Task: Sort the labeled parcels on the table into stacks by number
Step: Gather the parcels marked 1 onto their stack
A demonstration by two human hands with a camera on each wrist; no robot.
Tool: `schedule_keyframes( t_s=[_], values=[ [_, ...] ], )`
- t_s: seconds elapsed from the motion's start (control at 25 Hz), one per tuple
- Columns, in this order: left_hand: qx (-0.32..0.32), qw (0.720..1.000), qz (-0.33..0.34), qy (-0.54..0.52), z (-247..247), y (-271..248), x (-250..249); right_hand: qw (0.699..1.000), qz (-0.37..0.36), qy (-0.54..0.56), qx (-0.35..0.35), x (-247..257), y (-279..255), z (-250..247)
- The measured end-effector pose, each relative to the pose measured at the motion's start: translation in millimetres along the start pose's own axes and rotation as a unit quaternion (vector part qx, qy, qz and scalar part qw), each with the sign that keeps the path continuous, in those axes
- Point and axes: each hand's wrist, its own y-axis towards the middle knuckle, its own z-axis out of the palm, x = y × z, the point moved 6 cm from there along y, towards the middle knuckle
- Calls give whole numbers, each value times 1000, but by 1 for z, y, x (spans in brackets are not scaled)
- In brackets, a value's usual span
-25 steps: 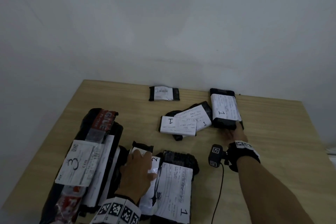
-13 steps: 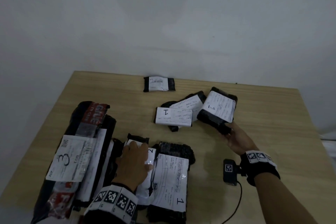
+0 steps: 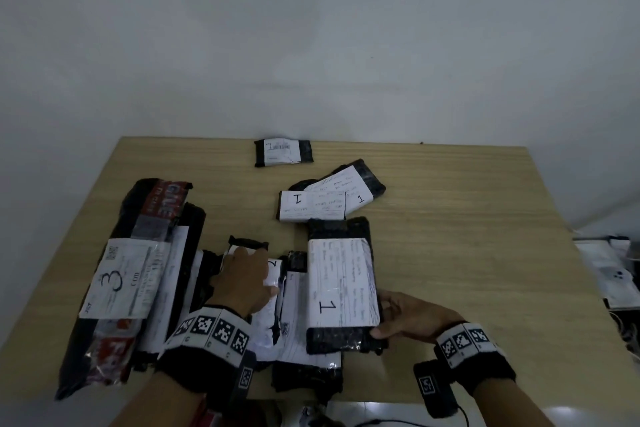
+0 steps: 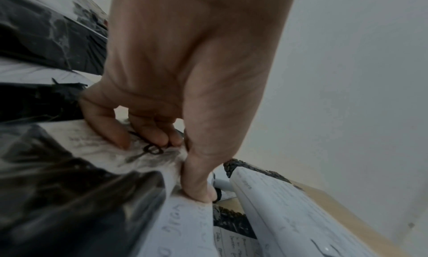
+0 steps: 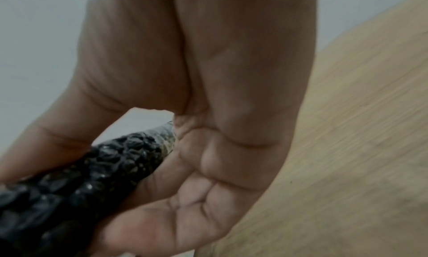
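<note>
My right hand (image 3: 398, 317) grips the near right corner of a black bubble-wrapped parcel labeled 1 (image 3: 341, 282), thumb on top and fingers beneath, seen close in the right wrist view as the parcel (image 5: 92, 169). It lies over another parcel labeled 1 (image 3: 304, 350) near the table's front. My left hand (image 3: 247, 279) rests on the parcel labeled 2 (image 3: 273, 270), and its fingers (image 4: 148, 133) curl and pinch the crumpled label (image 4: 104, 142). Two more parcels labeled 1 (image 3: 311, 210) overlap at mid-table. A long parcel labeled 3 (image 3: 117, 279) lies at the left.
A small black parcel (image 3: 283, 152) with a barcode label sits near the table's far edge (image 3: 450, 146). Bare wood (image 3: 485, 253) spreads to the right. White items (image 3: 609, 274) lie beyond the table's right side. A cable (image 3: 367, 422) runs below the front edge.
My right hand lifted the parcel labeled 1 from the far right of the pile and brought it toward me, onto the parcel labeled 1 at the front. My left hand stayed on the parcel labeled 2.
</note>
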Motion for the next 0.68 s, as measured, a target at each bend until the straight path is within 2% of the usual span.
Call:
schedule_keyframes(
  t_s=[0.08,0.24,0.4,0.52,0.6,0.68],
  values=[
    [-2,1000,-7,-1,-1,3,2,998,16,-49,24,-5,3,19],
    [9,1000,-22,16,0,9,0,981,61,-183,19,-9,7,46],
    [24,999,-16,34,6,9,-10,971,81,-226,13,-8,15,52],
    [20,999,-7,39,14,5,-16,947,108,-302,15,-1,10,53],
    [18,999,1,38,20,2,-24,936,123,-329,-23,13,-1,36],
    [17,999,14,43,28,-5,-36,937,108,-305,-129,27,-14,1]
  ],
)
